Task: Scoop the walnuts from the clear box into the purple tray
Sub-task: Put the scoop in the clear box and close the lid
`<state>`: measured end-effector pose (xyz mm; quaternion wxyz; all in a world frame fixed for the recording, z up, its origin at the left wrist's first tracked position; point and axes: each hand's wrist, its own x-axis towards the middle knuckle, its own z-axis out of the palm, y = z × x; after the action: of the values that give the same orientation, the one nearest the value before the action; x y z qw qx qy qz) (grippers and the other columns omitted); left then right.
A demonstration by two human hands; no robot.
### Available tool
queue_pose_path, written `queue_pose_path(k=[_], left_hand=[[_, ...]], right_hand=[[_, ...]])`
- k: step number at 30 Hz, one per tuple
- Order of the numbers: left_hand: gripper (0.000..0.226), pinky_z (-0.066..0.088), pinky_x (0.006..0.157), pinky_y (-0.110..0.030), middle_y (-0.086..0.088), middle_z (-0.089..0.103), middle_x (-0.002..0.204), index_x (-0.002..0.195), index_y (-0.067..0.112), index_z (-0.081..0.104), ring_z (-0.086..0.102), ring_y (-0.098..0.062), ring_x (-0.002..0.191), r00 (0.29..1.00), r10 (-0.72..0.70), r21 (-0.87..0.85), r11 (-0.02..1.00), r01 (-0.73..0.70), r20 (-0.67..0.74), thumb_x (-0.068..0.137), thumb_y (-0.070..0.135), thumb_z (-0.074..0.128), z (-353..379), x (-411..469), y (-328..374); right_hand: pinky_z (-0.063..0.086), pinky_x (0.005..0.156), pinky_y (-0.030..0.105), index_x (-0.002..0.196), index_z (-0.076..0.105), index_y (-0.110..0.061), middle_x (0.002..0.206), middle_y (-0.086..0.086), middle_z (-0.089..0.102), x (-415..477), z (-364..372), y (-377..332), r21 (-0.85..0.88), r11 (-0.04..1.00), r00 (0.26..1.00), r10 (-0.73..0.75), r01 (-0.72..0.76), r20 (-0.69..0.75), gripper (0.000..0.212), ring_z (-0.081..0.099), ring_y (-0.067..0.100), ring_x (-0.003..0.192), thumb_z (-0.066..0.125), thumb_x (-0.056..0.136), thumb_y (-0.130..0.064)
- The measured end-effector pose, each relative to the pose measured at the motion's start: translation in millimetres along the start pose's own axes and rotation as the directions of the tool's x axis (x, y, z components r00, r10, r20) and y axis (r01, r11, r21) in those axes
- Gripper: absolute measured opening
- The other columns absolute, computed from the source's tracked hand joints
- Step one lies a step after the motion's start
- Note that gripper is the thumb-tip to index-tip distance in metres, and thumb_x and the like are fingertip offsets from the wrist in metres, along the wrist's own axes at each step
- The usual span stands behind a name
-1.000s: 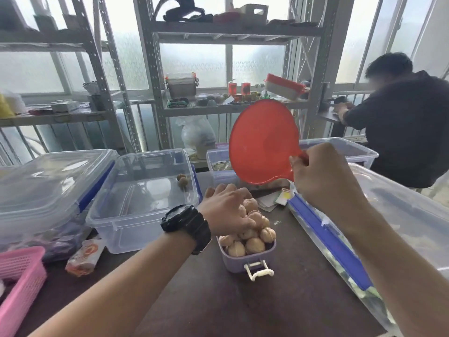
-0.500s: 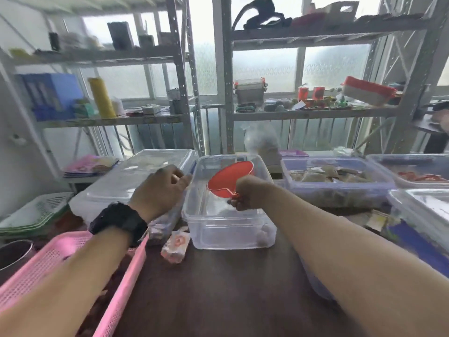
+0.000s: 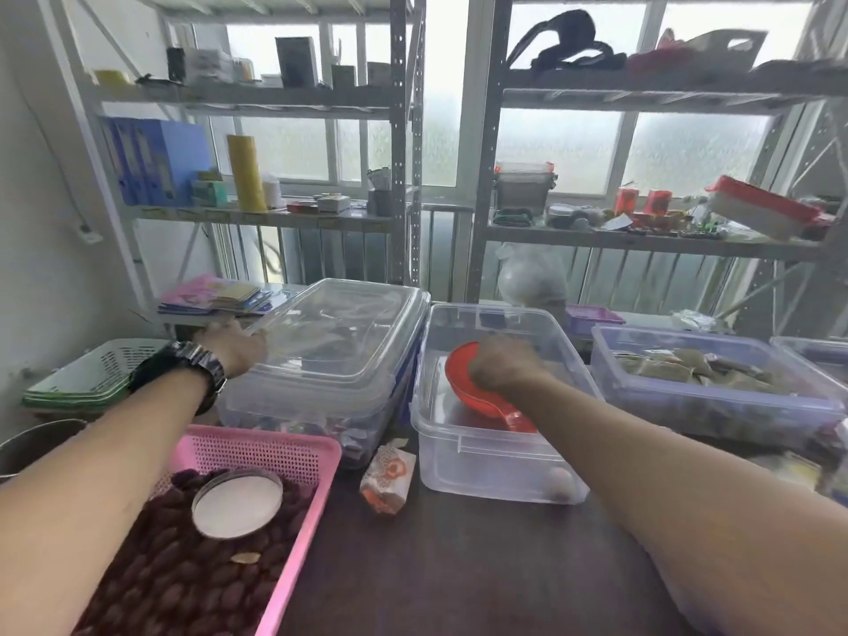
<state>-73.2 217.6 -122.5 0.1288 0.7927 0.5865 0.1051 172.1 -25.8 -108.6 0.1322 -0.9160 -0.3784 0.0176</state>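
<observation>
The clear box [image 3: 477, 465] stands open on the dark table, right of centre. One pale walnut [image 3: 560, 482] lies in its near right corner. My right hand [image 3: 502, 364] reaches down into the box, closed on the red scoop [image 3: 459, 378], whose bowl is low inside and whose handle [image 3: 518, 420] points toward me. My left hand [image 3: 234, 344], with a black watch on the wrist, lies on the far left corner of a lidded clear box [image 3: 330, 342]; its fingers are blurred. The purple tray is out of view.
A pink basket [image 3: 257, 452] of dark red fruit with a round dish [image 3: 236, 502] on top sits front left. A snack packet [image 3: 387, 475] lies between the boxes. A tinted box of packets [image 3: 711, 397] stands right; green baskets [image 3: 82, 378] and metal shelves lie behind.
The view swung left, away from the purple tray of walnuts. My right hand carried the red scoop from above that tray down into the clear box. My left hand moved to the lidded box.
</observation>
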Motion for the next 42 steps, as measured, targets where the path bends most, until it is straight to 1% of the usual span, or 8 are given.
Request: queue_pose_path(k=[8,14,17,22,25,32,37,42], left_hand=[[0.065,0.042,0.094,-0.034,-0.025,0.054,0.136,0.129,-0.008,0.055,0.055,-0.038,0.120,0.999,0.037,-0.167,0.985,-0.033,0.019,0.097,0.048,0.045,-0.2,9.0,4.2],[0.055,0.045,0.068,-0.035,-0.023,0.068,0.098,0.105,-0.008,0.066,0.064,-0.035,0.087,0.999,0.037,-0.274,0.961,-0.039,-0.011,0.096,0.045,0.051,-5.1,4.7,3.9],[0.033,0.036,0.053,-0.028,-0.003,0.052,0.067,0.073,0.017,0.053,0.048,-0.019,0.058,0.998,0.035,-0.328,0.943,-0.049,-0.048,0.095,0.042,0.056,-14.5,-0.2,10.2],[0.044,0.057,0.084,-0.049,-0.017,0.069,0.099,0.111,-0.005,0.061,0.066,-0.032,0.086,0.993,0.077,-0.430,0.897,-0.106,-0.084,0.090,0.034,0.062,-45.1,-17.9,34.9],[0.046,0.060,0.080,-0.045,-0.018,0.072,0.097,0.105,-0.004,0.063,0.071,-0.033,0.086,0.986,0.090,-0.386,0.912,-0.139,-0.142,0.087,0.038,0.064,-59.3,-34.9,56.9],[0.059,0.044,0.056,-0.025,-0.019,0.066,0.103,0.121,-0.009,0.054,0.064,-0.027,0.082,0.953,0.284,-0.368,0.879,-0.302,-0.105,0.092,0.042,0.062,-23.3,-93.3,139.3],[0.074,0.051,0.088,-0.039,-0.028,0.057,0.132,0.133,-0.015,0.044,0.059,-0.039,0.118,0.944,0.321,-0.358,0.892,-0.275,0.076,0.095,0.048,0.054,53.0,-136.7,180.7],[0.072,0.043,0.105,-0.045,-0.021,0.053,0.139,0.138,-0.004,0.042,0.053,-0.037,0.125,0.973,0.223,-0.316,0.928,-0.196,0.052,0.093,0.053,0.047,85.2,-153.2,180.8]], right_hand=[[0.016,0.115,0.047,0.146,0.020,0.009,0.153,0.032,0.015,-1.2,48.0,-106.6,0.335,0.942,0.986,-0.045,-0.011,0.158,0.089,0.015,0.042,0.142,0.023,0.093,-0.063],[-0.004,0.115,0.049,0.146,0.001,0.011,0.154,0.033,-0.004,-7.1,52.5,-122.1,0.383,0.919,0.987,0.038,-0.096,0.155,0.095,-0.010,0.044,0.143,0.042,0.090,-0.054],[0.000,0.118,0.045,0.147,0.005,0.007,0.156,0.030,0.001,-4.3,40.2,-124.4,0.554,0.808,0.973,0.097,-0.199,0.208,0.087,-0.004,0.040,0.145,0.052,0.089,-0.037],[0.041,0.101,0.046,0.140,0.033,0.003,0.142,0.022,0.041,-0.6,22.6,-101.7,0.870,0.438,0.971,0.040,-0.228,0.234,0.071,0.040,0.037,0.129,0.063,0.082,-0.024],[0.044,0.082,0.035,0.134,0.041,0.004,0.136,0.020,0.049,-8.0,1.8,-76.9,0.924,0.336,0.980,-0.011,-0.184,0.199,0.060,0.048,0.034,0.122,0.065,0.083,-0.018],[0.043,0.057,0.025,0.107,0.061,0.009,0.080,0.011,0.059,-18.2,-50.0,30.9,0.826,0.564,0.998,0.065,-0.028,-0.010,0.034,0.055,0.021,0.074,0.067,0.085,-0.015],[0.040,0.062,0.028,0.071,0.048,-0.009,0.074,0.003,0.051,-32.7,-42.5,107.3,0.699,0.702,0.988,0.146,-0.133,0.041,0.022,0.050,0.015,0.069,0.066,0.085,-0.013],[0.046,0.081,0.034,0.117,0.055,0.005,0.112,0.018,0.060,-31.4,-17.9,132.4,0.529,0.834,0.988,0.127,-0.157,0.092,0.051,0.056,0.030,0.102,0.070,0.084,-0.030]])
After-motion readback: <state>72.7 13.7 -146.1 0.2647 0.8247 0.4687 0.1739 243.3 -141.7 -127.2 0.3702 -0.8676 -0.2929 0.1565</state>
